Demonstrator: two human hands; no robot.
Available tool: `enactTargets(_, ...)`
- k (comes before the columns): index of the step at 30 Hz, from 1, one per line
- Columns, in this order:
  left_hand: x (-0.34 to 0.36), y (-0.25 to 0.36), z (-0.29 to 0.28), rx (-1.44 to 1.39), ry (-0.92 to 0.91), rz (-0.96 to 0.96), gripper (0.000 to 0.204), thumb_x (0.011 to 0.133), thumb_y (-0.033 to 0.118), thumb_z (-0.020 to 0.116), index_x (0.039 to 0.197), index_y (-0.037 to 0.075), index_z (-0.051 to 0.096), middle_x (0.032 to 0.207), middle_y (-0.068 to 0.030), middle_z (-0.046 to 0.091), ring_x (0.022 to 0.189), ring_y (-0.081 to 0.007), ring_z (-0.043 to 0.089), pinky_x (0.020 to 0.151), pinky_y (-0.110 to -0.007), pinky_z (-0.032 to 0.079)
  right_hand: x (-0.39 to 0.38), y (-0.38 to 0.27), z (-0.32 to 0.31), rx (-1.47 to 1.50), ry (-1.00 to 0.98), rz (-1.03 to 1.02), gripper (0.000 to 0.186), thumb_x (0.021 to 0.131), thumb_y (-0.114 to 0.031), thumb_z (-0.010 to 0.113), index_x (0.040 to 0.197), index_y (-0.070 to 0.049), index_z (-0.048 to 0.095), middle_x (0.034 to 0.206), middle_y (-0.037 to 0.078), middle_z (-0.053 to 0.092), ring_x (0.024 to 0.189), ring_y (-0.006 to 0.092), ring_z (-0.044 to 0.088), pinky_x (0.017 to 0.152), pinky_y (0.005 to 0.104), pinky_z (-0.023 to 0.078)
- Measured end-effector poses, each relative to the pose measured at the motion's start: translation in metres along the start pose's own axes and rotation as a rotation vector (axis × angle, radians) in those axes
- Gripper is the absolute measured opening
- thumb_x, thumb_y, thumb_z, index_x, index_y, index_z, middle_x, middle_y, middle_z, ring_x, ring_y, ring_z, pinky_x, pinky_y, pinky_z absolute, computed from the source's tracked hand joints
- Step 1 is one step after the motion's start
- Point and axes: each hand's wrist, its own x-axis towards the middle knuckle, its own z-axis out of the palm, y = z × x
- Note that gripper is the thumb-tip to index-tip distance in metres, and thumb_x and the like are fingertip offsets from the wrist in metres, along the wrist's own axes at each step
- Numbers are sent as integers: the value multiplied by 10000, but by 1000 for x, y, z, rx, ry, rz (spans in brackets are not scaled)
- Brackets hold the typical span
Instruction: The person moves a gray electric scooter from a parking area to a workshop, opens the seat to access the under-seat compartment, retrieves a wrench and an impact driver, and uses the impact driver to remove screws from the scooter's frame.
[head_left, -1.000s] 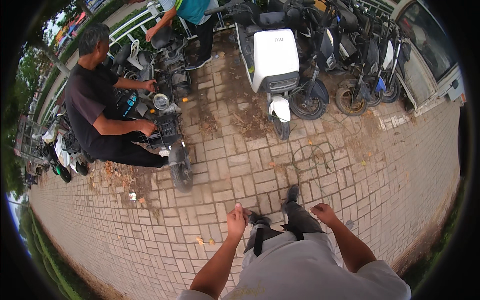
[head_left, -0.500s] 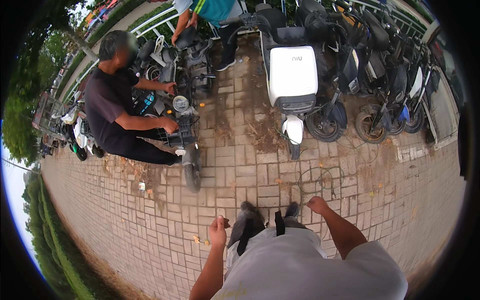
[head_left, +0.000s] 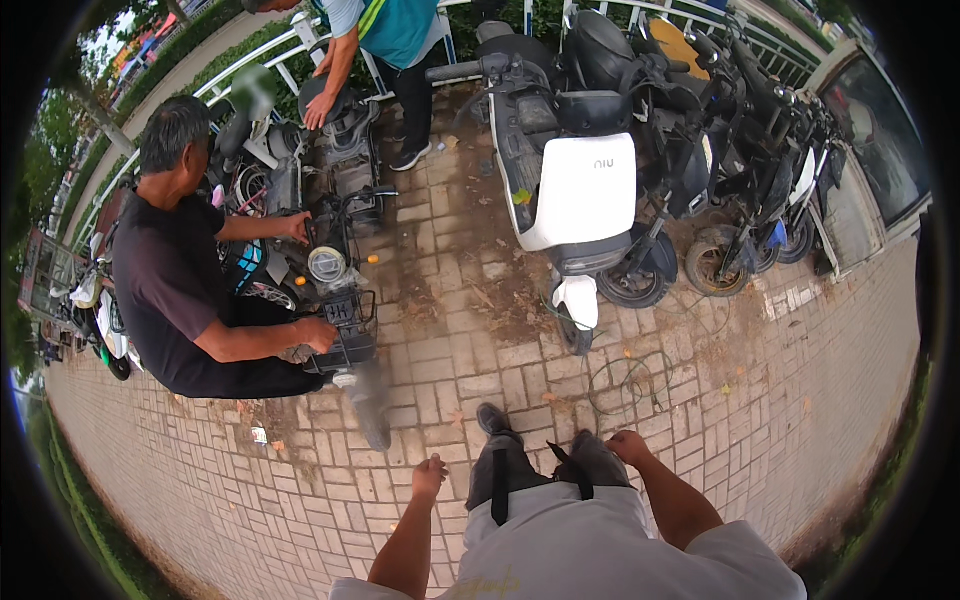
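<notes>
My left hand hangs loosely curled beside my left thigh, touching nothing. My right hand is loosely closed near my right knee, with nothing seen in it. Ahead to the left is a dark electric scooter with a round headlight and a wire front basket. A person in a dark shirt leans over it, one hand at its handlebar and the other at the basket. Behind, a person in a teal vest rests both hands on a black seat. Both of my hands are well apart from the scooter.
A white scooter stands ahead, with several dark scooters parked to its right. A thin green cord lies looped on the brick paving. White railings run behind. A panel with a window stands far right.
My view has shifted forward and turned, and my left foot has stepped ahead. The dark-shirted person leans lower over the scooter, whose front wheel has turned or moved. My hands stay low at my sides.
</notes>
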Motion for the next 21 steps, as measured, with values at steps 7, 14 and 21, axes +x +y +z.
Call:
enactTargets(7,26,34,14,19,-99,4,452,914,406,490,879,-23,628,677,-89,634,568,-135,561,541,-269,454,1,5,6,-26,26,166,409,716,-424,588,865,-62,706,878,174,667,874,340,632,816,393,493)
enactTargets(14,-15,19,51,181,-109,-95,437,870,376,489,892,-39,624,716,-110,655,597,-168,599,575,-299,474,30,13,-2,-137,-217,-42,462,726,-459,541,839,-41,701,862,203,656,876,363,621,813,432,481)
enactTargets(21,-63,16,71,166,3,-73,418,879,371,519,886,-33,626,721,-107,656,617,-165,602,593,-285,475,107,47,-40,-352,-206,-274,411,750,-395,512,718,-17,670,787,226,629,800,409,597,741,479,472)
